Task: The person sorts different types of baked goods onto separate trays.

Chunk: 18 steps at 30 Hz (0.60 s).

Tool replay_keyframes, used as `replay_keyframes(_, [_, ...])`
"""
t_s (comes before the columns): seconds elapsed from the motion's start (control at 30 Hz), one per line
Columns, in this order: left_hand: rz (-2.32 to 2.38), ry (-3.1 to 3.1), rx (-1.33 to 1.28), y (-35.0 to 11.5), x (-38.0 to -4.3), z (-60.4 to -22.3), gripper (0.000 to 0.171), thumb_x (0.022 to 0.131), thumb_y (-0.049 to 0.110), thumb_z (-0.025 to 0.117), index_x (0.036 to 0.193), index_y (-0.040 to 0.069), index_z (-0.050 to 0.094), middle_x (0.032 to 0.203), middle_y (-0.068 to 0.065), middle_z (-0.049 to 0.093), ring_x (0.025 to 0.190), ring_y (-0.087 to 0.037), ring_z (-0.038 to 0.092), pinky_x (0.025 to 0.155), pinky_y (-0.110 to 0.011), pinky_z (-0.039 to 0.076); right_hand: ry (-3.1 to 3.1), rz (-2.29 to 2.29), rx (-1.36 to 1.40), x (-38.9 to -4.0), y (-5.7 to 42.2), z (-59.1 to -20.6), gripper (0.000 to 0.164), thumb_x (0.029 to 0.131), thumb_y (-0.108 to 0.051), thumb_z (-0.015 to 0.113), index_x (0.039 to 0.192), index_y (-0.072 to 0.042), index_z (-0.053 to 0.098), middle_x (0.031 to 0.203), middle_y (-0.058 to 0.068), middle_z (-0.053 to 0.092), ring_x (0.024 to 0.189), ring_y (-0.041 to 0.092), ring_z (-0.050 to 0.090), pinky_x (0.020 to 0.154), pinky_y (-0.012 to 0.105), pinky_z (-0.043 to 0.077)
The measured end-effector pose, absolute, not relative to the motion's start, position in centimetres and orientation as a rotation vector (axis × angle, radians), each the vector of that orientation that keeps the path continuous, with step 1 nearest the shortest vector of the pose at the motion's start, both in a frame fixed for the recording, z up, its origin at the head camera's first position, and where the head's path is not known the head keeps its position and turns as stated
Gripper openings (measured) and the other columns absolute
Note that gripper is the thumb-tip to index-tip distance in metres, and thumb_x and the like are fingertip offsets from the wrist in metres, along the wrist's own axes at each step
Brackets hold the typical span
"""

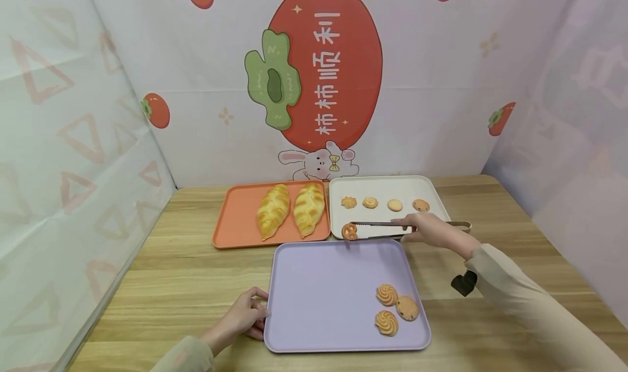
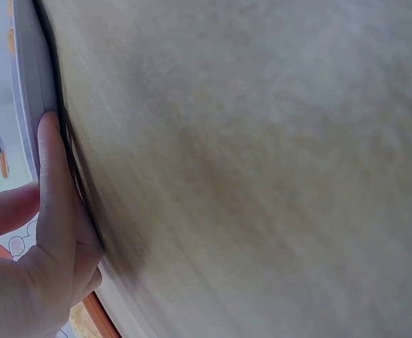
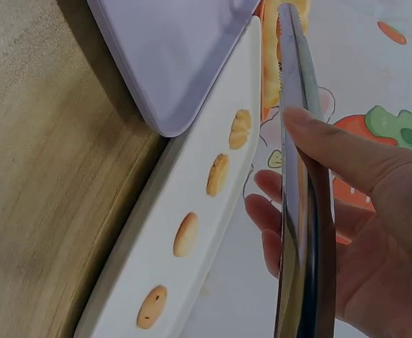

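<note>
My right hand holds metal tongs, thumb on one side and fingers on the other in the right wrist view. A small pretzel-shaped cookie lies between the tong tips, over the front left corner of the white tray. Along the back of that tray are several cookies. Fingertips of my left hand rest against the left edge of the purple tray; in the left wrist view one straight finger lies along its outer wall. Two swirl cookies and a round speckled cookie sit at its right.
An orange tray with two long braided breads stands at the back left, beside the white tray. All three trays are on a wooden table. A printed cloth hangs behind and at both sides.
</note>
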State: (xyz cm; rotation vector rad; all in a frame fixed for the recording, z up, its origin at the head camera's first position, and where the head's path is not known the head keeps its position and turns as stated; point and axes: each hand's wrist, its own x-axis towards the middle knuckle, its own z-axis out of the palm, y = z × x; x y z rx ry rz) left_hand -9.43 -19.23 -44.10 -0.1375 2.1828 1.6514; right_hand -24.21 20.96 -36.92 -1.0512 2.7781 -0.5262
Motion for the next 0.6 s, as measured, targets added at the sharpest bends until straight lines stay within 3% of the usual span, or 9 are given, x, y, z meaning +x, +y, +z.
replay_keyframes(0.6, [1.642,2.180,-0.146,-19.2,-9.4,-43.9,0.031,0.079,-0.007,0.049,0.108,-0.009,0.037,0.069,-0.007,0.052,0.050,-0.015,0.054,0.045,-0.035,0.053,2.766,-0.606,-0.971,-26.5,20.8,-38.3,0.043,0.077,-0.009,0.065,0.115,0.007,0.053,0.092,0.020,0.061,0.058,0.008,0.044,0.049,0.020,0.038])
